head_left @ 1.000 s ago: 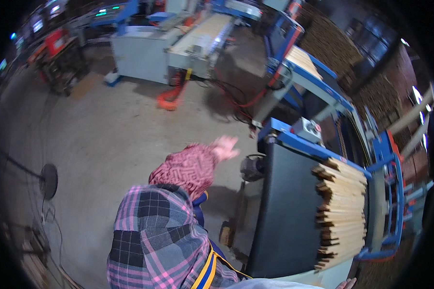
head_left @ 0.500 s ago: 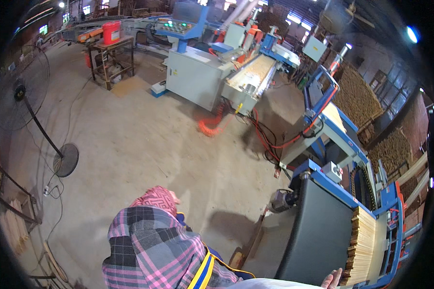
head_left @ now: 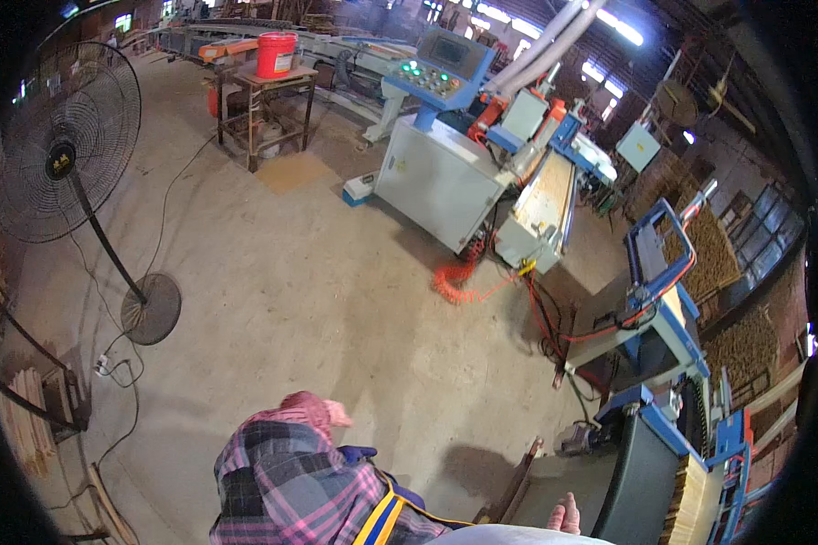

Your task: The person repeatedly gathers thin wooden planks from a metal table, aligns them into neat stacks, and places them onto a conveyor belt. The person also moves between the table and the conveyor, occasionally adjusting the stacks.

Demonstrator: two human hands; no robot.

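My left hand shows only in part, past a pink patterned cuff on a plaid sleeve. It is over the concrete floor, and most of its fingers are hidden. At the lower edge, my right hand has its fingers stretched out, with nothing seen in them. It is nearest to a dark conveyor belt, apart from it in this view. A row of pale wooden strips lies side by side beyond the belt. A yellow and blue strap crosses beside my left sleeve.
A black standing fan is at the left, its cord trailing on the floor. Ahead are a red bucket on a small table, a control panel and a grey machine cabinet. Orange coiled hose hangs to the floor.
The view has swung to the right, so the fan, cabinet and hoses sit further right and lower. My right hand has moved left in the picture, away from the wooden strips.
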